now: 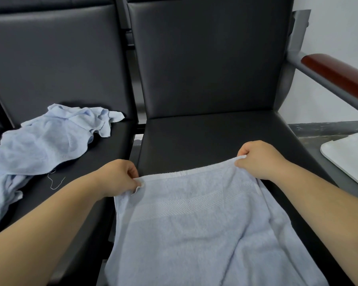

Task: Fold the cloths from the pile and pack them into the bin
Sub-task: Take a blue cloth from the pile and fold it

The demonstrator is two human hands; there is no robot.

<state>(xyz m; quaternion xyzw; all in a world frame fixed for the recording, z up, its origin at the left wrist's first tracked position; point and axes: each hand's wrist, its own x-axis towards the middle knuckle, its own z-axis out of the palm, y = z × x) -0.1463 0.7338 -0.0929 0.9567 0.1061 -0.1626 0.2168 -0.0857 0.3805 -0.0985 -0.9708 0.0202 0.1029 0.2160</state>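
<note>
progress: early going. one cloth is out and held by two corners, with no fold in it that i can see, and nothing packed anywhere in view.
left to do: fold this one, work through the pile, then pack the lot. most of the job, i'd judge.
cloth: pale blue towelling with a herringbone band woven across near the far hem. it lies mostly flat with soft ripples over the front of the black seat and runs down toward the camera.
left hand: fingers pinch the cloth's far left corner at the seat's front left edge.
right hand: fingers are curled onto the far right corner, over the seat's front half. the hem is drawn fairly straight between the two hands.
pile: crumpled, the same pale blue, on the neighbouring seat to the left of the black seat, with a loose thread trailing out.
bin: a white round-cornered thing sits to the right of the seat, cut off by the frame. i cannot tell whether that's the bin.
</note>
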